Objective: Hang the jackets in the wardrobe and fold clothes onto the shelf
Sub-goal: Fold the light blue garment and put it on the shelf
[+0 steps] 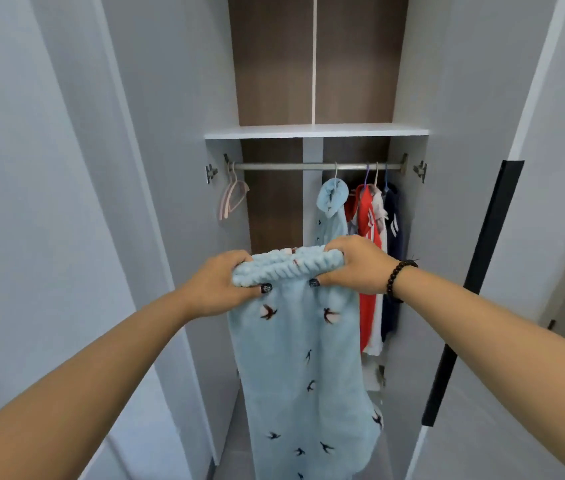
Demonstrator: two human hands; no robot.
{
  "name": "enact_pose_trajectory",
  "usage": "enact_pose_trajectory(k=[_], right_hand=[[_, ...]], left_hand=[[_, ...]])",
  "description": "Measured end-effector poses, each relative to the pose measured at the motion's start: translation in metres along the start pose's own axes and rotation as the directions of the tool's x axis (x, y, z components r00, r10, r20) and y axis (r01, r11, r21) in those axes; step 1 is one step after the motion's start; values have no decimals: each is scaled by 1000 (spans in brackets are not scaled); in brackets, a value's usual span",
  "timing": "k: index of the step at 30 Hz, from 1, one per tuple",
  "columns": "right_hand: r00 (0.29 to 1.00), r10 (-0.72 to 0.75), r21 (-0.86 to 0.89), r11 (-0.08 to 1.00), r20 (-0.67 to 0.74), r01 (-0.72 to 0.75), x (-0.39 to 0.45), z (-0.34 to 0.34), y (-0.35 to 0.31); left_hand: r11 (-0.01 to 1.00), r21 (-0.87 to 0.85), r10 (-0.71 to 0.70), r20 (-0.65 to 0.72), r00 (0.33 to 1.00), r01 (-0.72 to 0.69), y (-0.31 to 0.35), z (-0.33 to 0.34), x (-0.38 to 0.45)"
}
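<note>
A light blue fleece garment [303, 368] printed with small dark birds hangs down in front of the open wardrobe. My left hand [218, 284] grips the left end of its ribbed waistband and my right hand [357, 263] grips the right end, holding it up at about chest height. Behind it, a matching light blue hooded jacket [332, 202] hangs on the metal rail [284, 166]. A red jacket [367, 216], a white garment and a navy jacket [393, 220] hang to its right. The white shelf [315, 131] above the rail holds nothing.
Empty pink hangers [232, 197] hang at the rail's left end. Grey wardrobe doors stand open on both sides; the right door [516, 237] carries a long black handle [475, 289]. A pale item lies low inside the wardrobe at the right.
</note>
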State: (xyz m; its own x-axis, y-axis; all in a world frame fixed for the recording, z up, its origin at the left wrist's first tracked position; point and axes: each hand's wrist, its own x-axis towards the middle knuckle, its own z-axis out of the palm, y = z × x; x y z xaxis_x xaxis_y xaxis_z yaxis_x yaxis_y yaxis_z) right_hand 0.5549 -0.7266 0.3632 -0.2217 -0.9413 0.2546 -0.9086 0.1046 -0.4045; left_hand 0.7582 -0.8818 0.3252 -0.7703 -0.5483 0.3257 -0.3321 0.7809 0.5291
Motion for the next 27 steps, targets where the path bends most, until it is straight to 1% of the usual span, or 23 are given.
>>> enact_pose_trajectory(k=[2,3,4,5,7,8,10,11,13,15,18,21,24,27], right_hand=[[997,-75,58,995,-10,76,16,0,-7],[993,-119,56,991,-9,119,25,1,-11],[986,-167,22,986,21,166,33,3,-16],[974,-215,-38,975,77,218,40,6,-20],[943,-286,-111,945,170,307,48,11,-29],[933,-317,-101,936,168,337,50,12,-31],[926,-367,25,930,86,367,54,9,-37],[916,-394,68,919,76,389,54,7,-42],[863,-479,50,877,164,477,50,5,-53],[819,-540,120,841,192,527,46,6,-63],[781,-607,316,777,147,544,37,6,-78],[734,-658,451,713,167,537,23,6,-98],[714,-682,543,665,161,513,14,6,-120],[726,-674,656,609,133,446,4,5,-147]], left_hand=[[993,-81,-96,-136,986,85,-8,-16,-11],[988,-97,-134,-209,969,116,-9,-23,-15],[985,-87,-167,-261,951,150,-8,-29,-20],[981,-43,-194,-277,941,189,-6,-33,-26],[959,101,-233,-248,940,264,3,-35,-39],[947,121,-258,-269,928,299,6,-36,-46],[933,54,-306,-399,865,355,15,-43,-63],[924,37,-326,-444,835,381,22,-48,-72],[886,103,-365,-444,818,452,40,-53,-91],[850,124,-407,-465,786,513,58,-59,-114],[833,44,-443,-544,712,551,80,-65,-152],[820,-88,-499,-594,631,565,105,-71,-189],[764,-174,-586,-590,555,621,129,-84,-219],[733,-287,-657,-534,532,617,149,-104,-250]])
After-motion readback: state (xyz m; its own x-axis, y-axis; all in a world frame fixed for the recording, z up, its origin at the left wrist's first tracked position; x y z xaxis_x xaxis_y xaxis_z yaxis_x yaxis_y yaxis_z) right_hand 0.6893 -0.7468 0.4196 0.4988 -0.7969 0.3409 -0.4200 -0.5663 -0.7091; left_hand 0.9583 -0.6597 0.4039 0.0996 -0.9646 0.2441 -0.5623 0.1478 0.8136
